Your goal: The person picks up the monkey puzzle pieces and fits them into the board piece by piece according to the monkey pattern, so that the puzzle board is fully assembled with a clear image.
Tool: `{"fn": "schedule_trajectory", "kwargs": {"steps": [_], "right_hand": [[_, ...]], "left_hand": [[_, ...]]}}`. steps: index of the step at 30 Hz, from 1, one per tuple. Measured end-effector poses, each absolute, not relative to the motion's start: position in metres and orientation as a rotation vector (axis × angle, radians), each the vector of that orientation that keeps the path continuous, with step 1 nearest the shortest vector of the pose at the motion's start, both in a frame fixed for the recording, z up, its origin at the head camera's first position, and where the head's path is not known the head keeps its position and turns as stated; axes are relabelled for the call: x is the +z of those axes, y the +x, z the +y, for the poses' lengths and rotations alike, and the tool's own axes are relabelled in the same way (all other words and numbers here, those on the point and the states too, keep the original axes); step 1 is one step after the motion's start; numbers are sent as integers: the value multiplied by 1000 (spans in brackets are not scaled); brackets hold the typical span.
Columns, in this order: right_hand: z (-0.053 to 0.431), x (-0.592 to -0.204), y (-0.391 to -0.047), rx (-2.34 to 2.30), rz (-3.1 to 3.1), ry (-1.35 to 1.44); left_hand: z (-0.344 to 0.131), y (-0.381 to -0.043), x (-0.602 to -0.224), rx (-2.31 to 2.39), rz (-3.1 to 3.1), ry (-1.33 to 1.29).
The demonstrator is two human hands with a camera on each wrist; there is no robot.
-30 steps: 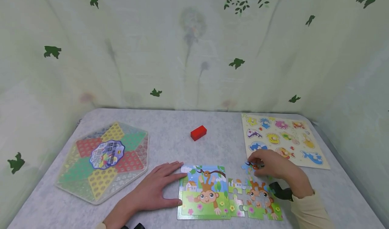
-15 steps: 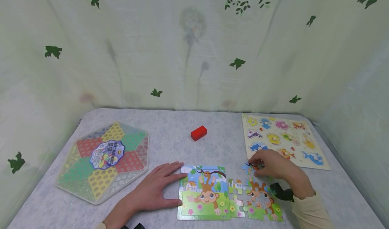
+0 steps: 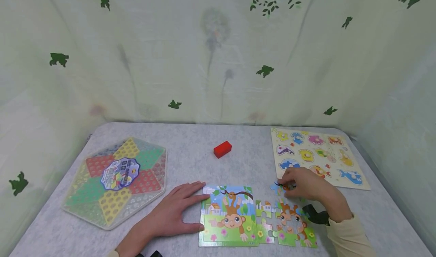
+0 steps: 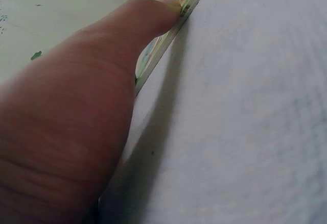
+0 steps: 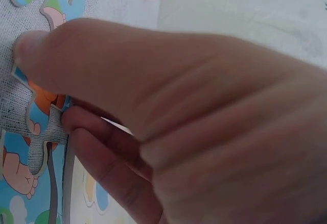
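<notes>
My left hand (image 3: 175,211) lies with its fingers stretched out along the left edge of a monkey puzzle board (image 3: 229,215). In the left wrist view, the thumb (image 4: 153,17) touches the board's edge. To the board's right, my right hand (image 3: 306,185) holds a blue and brown jigsaw piece (image 3: 276,189) between thumb and fingers, low over the table. Part of that jigsaw piece (image 5: 40,114) shows beneath the thumb in the right wrist view; the rest is covered. Several other jigsaw pieces (image 3: 286,240) with monkey and flower parts lie partly joined just nearer the person.
A hexagonal board in clear packaging (image 3: 117,181) lies at the left. A red block (image 3: 223,149) sits behind the puzzle board. At the back right is a cream board with animal shapes (image 3: 315,156), its near edge close to my right hand. A patterned curtain (image 3: 218,60) surrounds the table.
</notes>
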State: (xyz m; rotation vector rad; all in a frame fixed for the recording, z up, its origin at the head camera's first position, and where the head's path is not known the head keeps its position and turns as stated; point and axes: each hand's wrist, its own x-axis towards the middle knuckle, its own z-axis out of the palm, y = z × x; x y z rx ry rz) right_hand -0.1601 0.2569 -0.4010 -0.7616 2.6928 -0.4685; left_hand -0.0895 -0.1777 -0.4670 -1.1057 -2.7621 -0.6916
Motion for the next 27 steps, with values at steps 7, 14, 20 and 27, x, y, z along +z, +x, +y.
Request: {"fn": "schedule_trajectory", "kwargs": {"steps": [7, 14, 20, 27], "right_hand": [[256, -402, -161, -495, 2684, -804], [257, -405, -161, -505, 2688, -837], [254, -405, -161, -510, 2700, -854], [250, -407, -161, -535, 2716, -852]], "left_hand": [[-178, -89, -467, -701, -2775, -1096], [-178, -89, -467, -704, -2784, -1096], [-178, -88, -467, -699, -2786, -1094], [-178, -90, -468, -681, -2775, -1095]]}}
